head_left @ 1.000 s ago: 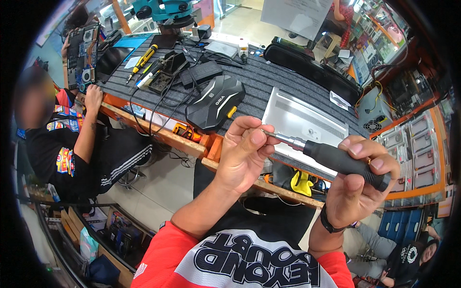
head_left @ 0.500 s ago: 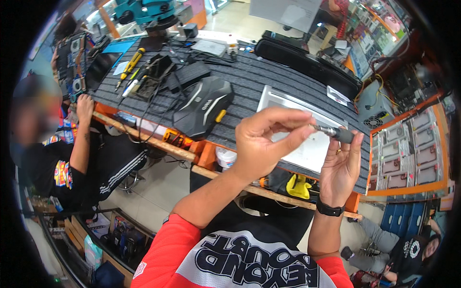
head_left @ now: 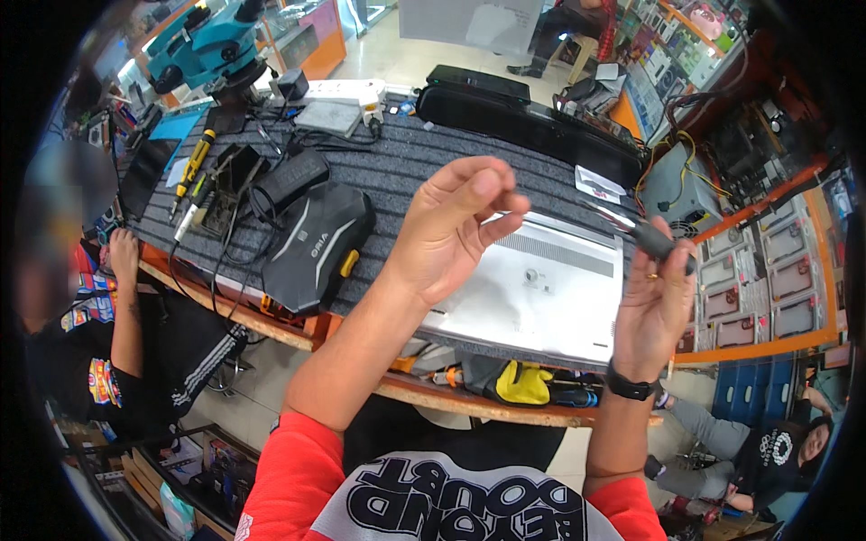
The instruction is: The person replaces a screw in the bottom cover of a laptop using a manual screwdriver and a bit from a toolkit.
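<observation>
My right hand grips the dark handle of a screwdriver between thumb and fingers. Its thin shiny shaft points up and to the left. Held off to the left, my left hand has loosely curled fingers a little apart and nothing visible in them; the fingertips are slightly blurred. Below both hands a silver laptop lies underside up on the ribbed grey mat, with a vent strip along its far side. Neither hand touches the laptop.
A black-grey case, a yellow screwdriver and cables lie on the left. A teal microscope stands behind them. A long black device lines the far edge; a metal power supply stands right. Another person's hand rests at the left edge.
My left hand has let go of the screwdriver's tip and moved left, away from it. The screwdriver stays in my right hand. The view has shifted, showing more of the laptop.
</observation>
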The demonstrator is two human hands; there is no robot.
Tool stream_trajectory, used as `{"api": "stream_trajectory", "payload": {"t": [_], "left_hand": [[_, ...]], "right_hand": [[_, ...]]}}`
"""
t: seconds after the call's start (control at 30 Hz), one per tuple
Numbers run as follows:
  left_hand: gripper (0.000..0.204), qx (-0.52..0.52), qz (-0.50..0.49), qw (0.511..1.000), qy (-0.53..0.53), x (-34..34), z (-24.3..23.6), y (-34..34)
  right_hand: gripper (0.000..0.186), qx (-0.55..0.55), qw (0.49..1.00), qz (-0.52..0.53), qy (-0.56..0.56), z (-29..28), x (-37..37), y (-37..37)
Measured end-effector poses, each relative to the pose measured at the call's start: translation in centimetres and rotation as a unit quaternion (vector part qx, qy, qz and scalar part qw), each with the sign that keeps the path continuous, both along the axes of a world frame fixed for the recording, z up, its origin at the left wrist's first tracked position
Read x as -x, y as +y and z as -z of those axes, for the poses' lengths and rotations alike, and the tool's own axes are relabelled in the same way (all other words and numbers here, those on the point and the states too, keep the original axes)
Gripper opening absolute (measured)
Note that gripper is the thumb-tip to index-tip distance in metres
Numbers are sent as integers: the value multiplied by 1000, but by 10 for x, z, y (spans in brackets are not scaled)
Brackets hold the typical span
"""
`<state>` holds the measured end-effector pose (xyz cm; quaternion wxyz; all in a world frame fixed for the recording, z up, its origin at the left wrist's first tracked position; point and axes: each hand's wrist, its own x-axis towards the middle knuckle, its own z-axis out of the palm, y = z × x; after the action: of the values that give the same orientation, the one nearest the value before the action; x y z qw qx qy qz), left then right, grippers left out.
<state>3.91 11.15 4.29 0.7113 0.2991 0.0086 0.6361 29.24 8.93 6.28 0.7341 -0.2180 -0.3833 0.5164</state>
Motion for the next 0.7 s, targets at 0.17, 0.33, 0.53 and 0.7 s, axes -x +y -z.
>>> {"api": "stream_trajectory", "payload": {"t": [0.17, 0.33, 0.53, 0.7], "left_hand": [[17, -14, 48, 997, -66, 6, 11, 1], [16, -12, 63, 993, -94, 3, 17, 3], [18, -19, -205, 964, 168, 38, -10, 16], [17, -89, -407, 641, 644, 113, -45, 89]], "right_hand": [[19, -48, 998, 31, -15, 24, -62, 25], [20, -22, 997, 73, -6, 40, -84, 32], [21, -19, 996, 90, -9, 41, -95, 31], [23, -25, 991, 126, -34, 41, -97, 29]]}}
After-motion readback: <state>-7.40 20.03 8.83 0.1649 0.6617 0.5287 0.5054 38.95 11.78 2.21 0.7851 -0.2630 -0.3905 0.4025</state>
